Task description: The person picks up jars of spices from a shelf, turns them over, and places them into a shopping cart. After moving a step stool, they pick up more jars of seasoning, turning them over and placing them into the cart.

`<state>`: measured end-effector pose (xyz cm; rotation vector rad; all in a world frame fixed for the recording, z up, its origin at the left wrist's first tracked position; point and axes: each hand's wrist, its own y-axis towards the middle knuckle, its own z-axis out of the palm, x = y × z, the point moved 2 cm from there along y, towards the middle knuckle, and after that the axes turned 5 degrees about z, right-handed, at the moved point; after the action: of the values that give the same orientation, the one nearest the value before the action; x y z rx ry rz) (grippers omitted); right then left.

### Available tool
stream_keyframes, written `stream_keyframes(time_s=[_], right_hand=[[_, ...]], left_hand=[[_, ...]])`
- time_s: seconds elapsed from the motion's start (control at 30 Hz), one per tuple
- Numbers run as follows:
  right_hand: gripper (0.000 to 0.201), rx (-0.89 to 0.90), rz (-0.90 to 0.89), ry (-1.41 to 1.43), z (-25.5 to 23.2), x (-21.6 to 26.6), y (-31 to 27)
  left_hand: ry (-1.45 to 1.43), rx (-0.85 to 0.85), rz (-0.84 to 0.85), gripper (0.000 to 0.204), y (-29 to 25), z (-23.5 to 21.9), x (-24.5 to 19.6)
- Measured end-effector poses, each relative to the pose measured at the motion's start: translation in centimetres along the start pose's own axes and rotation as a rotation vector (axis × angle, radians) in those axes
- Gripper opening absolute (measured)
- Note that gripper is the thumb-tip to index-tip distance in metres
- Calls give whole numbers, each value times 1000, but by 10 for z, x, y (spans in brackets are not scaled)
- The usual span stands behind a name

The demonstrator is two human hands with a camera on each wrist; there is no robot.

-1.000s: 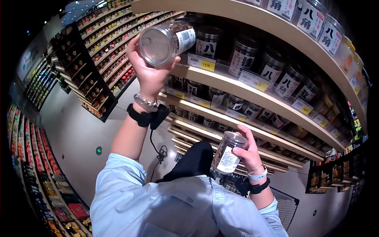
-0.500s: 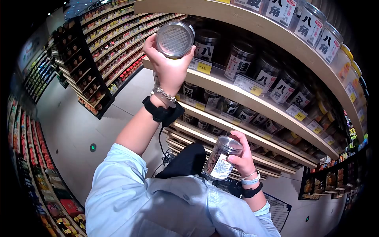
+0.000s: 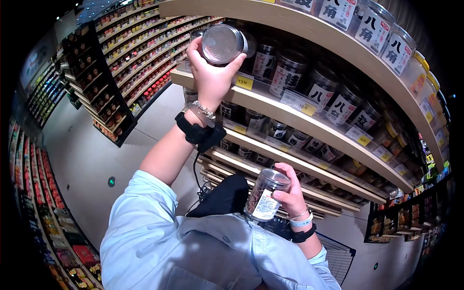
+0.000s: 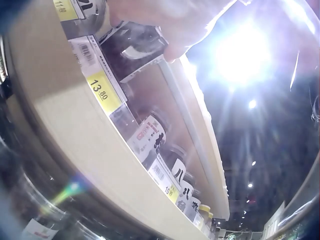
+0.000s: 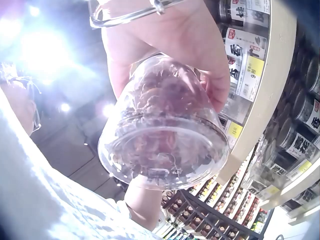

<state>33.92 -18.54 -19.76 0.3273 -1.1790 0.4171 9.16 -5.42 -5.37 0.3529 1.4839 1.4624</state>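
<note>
My left hand [image 3: 211, 81] is raised at the left end of a shelf, its fingers and thumb round a clear jar whose round silvery, dotted end [image 3: 221, 44] faces up. Most of that jar is hidden behind this end. In the left wrist view, the jar's dark side [image 4: 137, 47] shows beneath the fingers, just inside the shelf edge. Lower down, close before the body, my right hand [image 3: 292, 197] grips another clear jar [image 3: 261, 186]. This one is tilted, with a silvery lid, a white printed label and reddish-brown dried pieces inside, seen through its base in the right wrist view.
Labelled jars [image 3: 287, 77] line the wooden shelf [image 3: 263, 102], beside a yellow price tag [image 3: 243, 82]. An upper shelf [image 3: 270, 19] overhangs them; more shelves lie below. A cable [image 3: 195, 166] hangs from the left wrist. A wire cart [image 3: 340, 253] stands behind at right.
My left hand has carried its jar right to the shelf end and turned it, so its label no longer shows. My right hand has shifted slightly left and down with its jar.
</note>
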Motion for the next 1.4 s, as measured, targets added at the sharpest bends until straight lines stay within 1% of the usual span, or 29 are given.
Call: stream_keyframes(time_s=[0.07, 0.13, 0.23, 0.27, 0.33, 0.37, 0.43, 0.47, 0.53, 0.57, 0.6, 0.67, 0.7, 0.77, 0.8, 0.87, 0.9, 0.93, 0.97, 1.0, 1.03, 1.07, 1.13, 1.2, 1.27, 1.3, 1.37, 1.4], right_hand=[[69, -3, 3, -4, 0, -4, -1], [69, -8, 3, -5, 1, -5, -1], [67, -3, 33, -12, 2, -9, 0], [67, -4, 35, -10, 3, -9, 0], [65, 13, 4, -40, 6, -8, 1], [65, 12, 5, -39, 6, -8, 2], [64, 26, 2, -42, 7, -10, 3], [64, 25, 4, -40, 8, -10, 3], [64, 26, 36, -30, 11, -10, 3], [64, 33, 29, -31, 11, -10, 4], [64, 33, 28, -31, 11, -11, 4], [64, 48, 21, -54, 12, -12, 4], [64, 46, 19, -54, 13, -11, 4], [63, 39, 35, -42, 16, -9, 2], [63, 36, 33, -43, 16, -9, 2], [62, 32, 37, -34, 16, -11, 2], [62, 29, 36, -35, 15, -12, 3], [62, 27, 34, -47, 14, -14, 3], [61, 25, 32, -60, 14, -15, 4], [61, 24, 32, -66, 14, -15, 4], [61, 24, 31, -50, 15, -16, 4], [61, 24, 30, -36, 15, -16, 3], [61, 16, 35, -32, 14, -17, 2], [60, 14, 35, -2, 13, -18, 0], [60, 11, 48, 25, 12, -19, -2], [59, 10, 58, 58, 11, -19, -3], [59, 10, 59, 65, 10, -20, -5], [59, 12, 65, 76, 11, -21, -5]], left_hand=[[70, -39, 91, 80, 2, -6, 1], [115, -53, 107, 81, 5, -10, -2], [224, 134, 97, 78, 13, -8, -8], [295, 193, 122, 77, 17, -7, -9], [401, 277, 101, 76, 24, -4, -8], [401, 279, 101, 76, 28, -3, -7], [577, 434, 161, 68, 37, 2, -5], [577, 436, 160, 68, 40, 5, -6], [745, 658, 12, 60, 42, 14, -7], [735, 644, 25, 47, 43, 17, -4], [735, 644, 25, 47, 44, 19, 4], [673, 805, 2, 50, 46, 23, 18], [671, 805, 4, 50, 49, 24, 12], [949, 977, 188, 44, 54, 29, -2], [945, 978, 191, 44, 55, 33, -5], [919, 1055, 273, 48, 58, 47, -9], [877, 1137, 139, 55, 60, 56, -8], [873, 1137, 139, 55, 63, 67, 1], [804, 1147, 215, 58, 65, 79, 13], [735, 1153, 289, 61, 67, 87, 9], [679, 1167, 317, 62, 70, 94, 5], [676, 1161, 314, 62, 72, 100, 2], [807, 1282, 293, 60, 75, 103, -21], [793, 1243, 318, 57, 78, 107, -9], [638, 1296, 251, 53, 80, 106, -3], [634, 1293, 253, 53, 79, 105, -3], [642, 1223, 187, 50, 80, 104, -1], [640, 1225, 192, 50, 81, 104, 0]])
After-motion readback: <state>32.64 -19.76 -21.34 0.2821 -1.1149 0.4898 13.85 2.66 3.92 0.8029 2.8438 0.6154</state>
